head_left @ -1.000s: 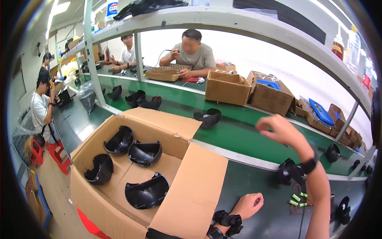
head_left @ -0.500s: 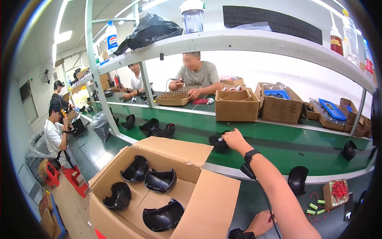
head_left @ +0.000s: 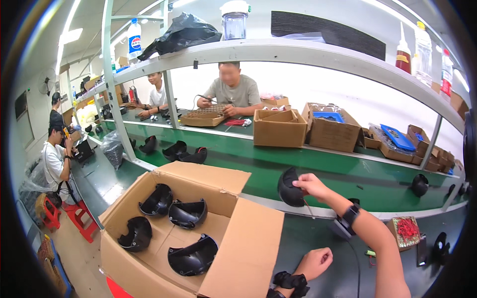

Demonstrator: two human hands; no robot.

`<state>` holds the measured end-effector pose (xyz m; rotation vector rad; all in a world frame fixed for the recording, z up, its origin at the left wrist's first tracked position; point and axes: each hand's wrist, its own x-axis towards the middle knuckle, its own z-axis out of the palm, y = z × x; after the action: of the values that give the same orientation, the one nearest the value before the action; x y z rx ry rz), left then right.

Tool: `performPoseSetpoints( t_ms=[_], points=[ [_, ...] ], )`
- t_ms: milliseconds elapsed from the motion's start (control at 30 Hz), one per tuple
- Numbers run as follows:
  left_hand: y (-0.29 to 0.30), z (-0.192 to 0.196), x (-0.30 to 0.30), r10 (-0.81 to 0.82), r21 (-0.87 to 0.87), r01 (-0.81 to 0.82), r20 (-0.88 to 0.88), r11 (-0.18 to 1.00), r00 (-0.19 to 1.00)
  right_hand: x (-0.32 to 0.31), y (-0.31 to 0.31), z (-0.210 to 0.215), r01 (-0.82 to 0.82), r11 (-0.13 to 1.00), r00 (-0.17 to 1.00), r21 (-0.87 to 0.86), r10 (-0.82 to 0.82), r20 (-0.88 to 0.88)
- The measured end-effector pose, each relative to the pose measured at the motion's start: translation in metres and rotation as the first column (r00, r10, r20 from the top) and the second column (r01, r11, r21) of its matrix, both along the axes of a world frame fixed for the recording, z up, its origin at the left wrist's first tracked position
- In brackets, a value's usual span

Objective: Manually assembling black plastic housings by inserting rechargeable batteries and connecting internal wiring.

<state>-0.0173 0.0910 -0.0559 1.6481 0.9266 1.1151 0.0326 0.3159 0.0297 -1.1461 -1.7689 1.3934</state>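
Observation:
My right hand (head_left: 313, 186) pinches a black curved plastic shell (head_left: 287, 187) by its edge, lifted over the near rim of the green conveyor belt (head_left: 338, 176). A thin wire seems to hang below the shell. Lower down, my left hand (head_left: 316, 263) is curled closed above the dark bench, with nothing visible in it. To its left stands an open cardboard box (head_left: 251, 248) with several similar black shells (head_left: 193, 256) inside. A black device (head_left: 343, 228) with a cable is partly hidden behind my right wrist.
More black shells (head_left: 193, 155) rest on the belt at left, another (head_left: 420, 185) at right. A small box of red wires (head_left: 406, 231) stands on the bench at right. Across the belt are cardboard boxes (head_left: 279, 131) and a seated person (head_left: 233, 89). A shelf (head_left: 298, 49) spans overhead.
My right hand has raised the shell off the belt and brought it nearer. My left hand has come up slightly and shows more fully. The whole view has shifted a little.

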Motion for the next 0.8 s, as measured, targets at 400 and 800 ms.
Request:
performPoseSetpoints(
  t_ms=[400,800],
  points=[
    [-0.015,0.038,-0.016,0.326,0.803,-0.205,0.014,0.560,0.945,0.115,-0.206,-0.020,0.101,0.894,0.939,-0.437,-0.231,-0.254],
    [-0.022,0.044,-0.009,0.246,0.700,0.038,-0.301,0.713,0.922,0.152,-0.257,-0.052,-0.023,0.969,0.958,-0.245,-0.049,-0.284]
  ],
)
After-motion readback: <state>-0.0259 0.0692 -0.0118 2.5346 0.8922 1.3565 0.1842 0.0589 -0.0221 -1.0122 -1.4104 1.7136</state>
